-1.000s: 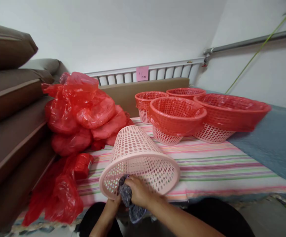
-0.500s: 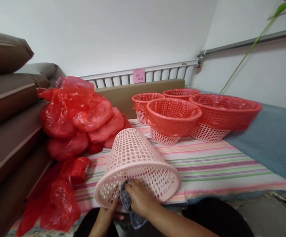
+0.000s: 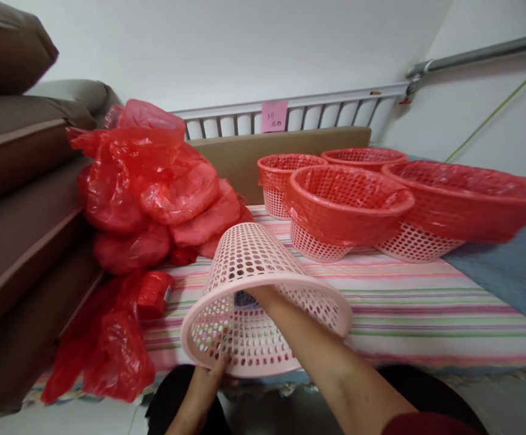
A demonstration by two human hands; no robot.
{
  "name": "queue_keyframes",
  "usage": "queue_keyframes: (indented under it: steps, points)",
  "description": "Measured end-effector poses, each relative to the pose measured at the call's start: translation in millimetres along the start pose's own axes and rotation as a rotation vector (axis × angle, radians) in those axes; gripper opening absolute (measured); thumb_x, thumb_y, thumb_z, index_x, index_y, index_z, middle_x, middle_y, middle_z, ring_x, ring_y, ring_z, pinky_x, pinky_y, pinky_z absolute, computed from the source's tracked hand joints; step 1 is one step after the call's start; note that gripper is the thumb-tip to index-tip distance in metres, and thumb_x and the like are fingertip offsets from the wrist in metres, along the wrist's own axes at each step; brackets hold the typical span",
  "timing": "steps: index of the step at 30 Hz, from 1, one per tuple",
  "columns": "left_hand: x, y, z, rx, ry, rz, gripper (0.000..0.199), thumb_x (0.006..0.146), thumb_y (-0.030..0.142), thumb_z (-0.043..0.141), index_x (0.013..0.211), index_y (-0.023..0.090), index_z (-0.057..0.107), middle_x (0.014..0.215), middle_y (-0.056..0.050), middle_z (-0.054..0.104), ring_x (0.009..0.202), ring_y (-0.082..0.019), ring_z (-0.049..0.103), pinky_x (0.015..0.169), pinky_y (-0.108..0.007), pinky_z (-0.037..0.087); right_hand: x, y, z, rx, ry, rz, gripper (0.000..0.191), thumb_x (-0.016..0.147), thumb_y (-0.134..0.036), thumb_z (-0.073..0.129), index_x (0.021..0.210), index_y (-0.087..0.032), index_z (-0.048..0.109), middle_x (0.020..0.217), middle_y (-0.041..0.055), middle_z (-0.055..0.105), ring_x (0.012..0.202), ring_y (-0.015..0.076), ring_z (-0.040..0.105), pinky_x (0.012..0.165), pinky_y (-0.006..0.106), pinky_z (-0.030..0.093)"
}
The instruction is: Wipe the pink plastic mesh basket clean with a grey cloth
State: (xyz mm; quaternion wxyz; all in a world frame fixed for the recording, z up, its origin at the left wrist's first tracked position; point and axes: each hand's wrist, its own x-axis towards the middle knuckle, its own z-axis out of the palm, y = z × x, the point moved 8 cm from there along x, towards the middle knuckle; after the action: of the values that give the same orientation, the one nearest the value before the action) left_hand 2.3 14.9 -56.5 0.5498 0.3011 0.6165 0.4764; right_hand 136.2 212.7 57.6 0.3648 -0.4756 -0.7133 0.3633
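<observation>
A pale pink perforated plastic basket (image 3: 265, 281) lies tipped on its side on the striped cloth, its mouth facing me. My left hand (image 3: 216, 367) grips the lower left of its rim, thumb over the inside wall. My right hand (image 3: 262, 294) reaches deep into the basket, and the wall partly hides its fingers. With it is a dark grey-blue cleaning cloth (image 3: 245, 299), pressed toward the inner far end. Beyond stand several similar baskets lined with red plastic bags, the nearest lined basket (image 3: 349, 208) just right of the tipped one.
Crumpled red plastic bags (image 3: 154, 181) are heaped at the left, with a red roll (image 3: 155, 295) in front of them. Brown cushions (image 3: 13, 181) are stacked along the left edge. Behind are a radiator (image 3: 308, 115) with a pink note (image 3: 274, 116) and a grey pipe (image 3: 485, 55).
My right hand and the cloth have moved from the basket's mouth deep inside it. My left hand stays on the rim. The view has shifted, so the scene's right side sits farther right.
</observation>
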Motion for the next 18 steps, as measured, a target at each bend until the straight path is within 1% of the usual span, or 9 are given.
queue_keyframes:
  steps: [2,5,7,9,10,11,13,16,18]
  points:
    - [1.1,-1.1,-0.5,-0.018,-0.001,-0.002,0.1,0.063,0.057,0.079,0.148,0.018,0.043,0.14,-0.018,0.058,0.097,-0.035,0.069,0.055,-0.039,0.062,-23.1,-2.8,7.2,-0.154,-0.021,0.002,0.044,0.081,-0.016,0.059,0.125,-0.024,0.059,0.134,0.0086,0.058,0.136,0.0288,0.041,0.116,0.048,0.026]
    - [5.4,-2.0,-3.1,-0.018,0.002,0.004,0.098,0.061,0.061,0.08,0.144,0.019,0.048,0.138,-0.018,0.06,0.105,-0.039,0.067,0.06,-0.041,0.062,-85.0,-2.5,29.6,-0.416,-0.189,-0.032,0.044,0.069,-0.004,0.057,0.11,-0.018,0.065,0.116,0.0125,0.066,0.114,0.0293,0.058,0.1,0.04,0.042]
    - [9.6,2.8,-4.4,-0.029,0.007,0.065,0.093,0.058,0.063,0.081,0.135,0.016,0.057,0.136,-0.018,0.062,0.118,-0.04,0.062,0.08,-0.045,0.061,-131.2,-4.3,35.9,-0.483,-0.227,-0.073,0.041,0.066,-0.006,0.058,0.104,-0.019,0.065,0.114,0.0111,0.065,0.109,0.0275,0.059,0.093,0.035,0.044]
    - [13.0,9.5,-3.2,-0.062,0.002,0.13,0.085,0.057,0.062,0.082,0.125,0.014,0.065,0.135,-0.018,0.064,0.13,-0.039,0.054,0.102,-0.046,0.05,-168.9,-5.0,39.0,-0.476,-0.297,-0.068,0.036,0.063,-0.008,0.06,0.096,-0.021,0.065,0.11,0.0086,0.065,0.102,0.026,0.06,0.085,0.032,0.044]
    - [14.1,12.3,-1.7,-0.08,-0.004,0.148,0.083,0.057,0.06,0.083,0.123,0.013,0.066,0.134,-0.019,0.064,0.133,-0.038,0.051,0.108,-0.045,0.044,-181.7,-7.1,38.6,-0.443,-0.329,-0.067,0.033,0.062,-0.009,0.061,0.093,-0.022,0.064,0.107,0.0073,0.065,0.1,0.0251,0.061,0.083,0.031,0.044]
    - [14.7,13.8,0.2,-0.092,-0.009,0.149,0.082,0.057,0.058,0.084,0.123,0.013,0.066,0.134,-0.019,0.064,0.134,-0.038,0.05,0.11,-0.046,0.042,-189.3,-10.5,36.3,-0.397,-0.343,-0.067,0.032,0.062,-0.01,0.062,0.092,-0.022,0.064,0.105,0.0062,0.065,0.098,0.0243,0.061,0.081,0.03,0.044]
    - [14.6,12.4,5.0,-0.106,-0.02,0.096,0.084,0.059,0.055,0.084,0.128,0.013,0.063,0.135,-0.019,0.063,0.128,-0.038,0.056,0.104,-0.047,0.048,-189.0,-19.2,25.8,-0.316,-0.298,-0.067,0.032,0.064,-0.012,0.063,0.094,-0.022,0.064,0.105,0.0057,0.065,0.099,0.0236,0.06,0.083,0.029,0.044]
    - [11.1,3.8,12.5,-0.094,-0.052,-0.038,0.09,0.063,0.052,0.082,0.14,0.016,0.052,0.13,-0.02,0.067,0.103,-0.038,0.071,0.08,-0.048,0.06,-164.9,-24.9,9.7,-0.337,-0.139,-0.034,0.042,0.064,-0.007,0.061,0.103,-0.02,0.064,0.113,0.0079,0.062,0.109,0.0242,0.056,0.092,0.03,0.041]
    - [9.3,-0.1,14.0,-0.075,-0.06,-0.079,0.093,0.063,0.048,0.084,0.142,0.016,0.048,0.127,-0.019,0.068,0.093,-0.036,0.074,0.071,-0.044,0.062,-145.3,-21.2,11.0,-0.415,-0.086,-0.008,0.048,0.065,-0.002,0.056,0.109,-0.019,0.065,0.119,0.0102,0.061,0.115,0.0246,0.054,0.098,0.032,0.039]
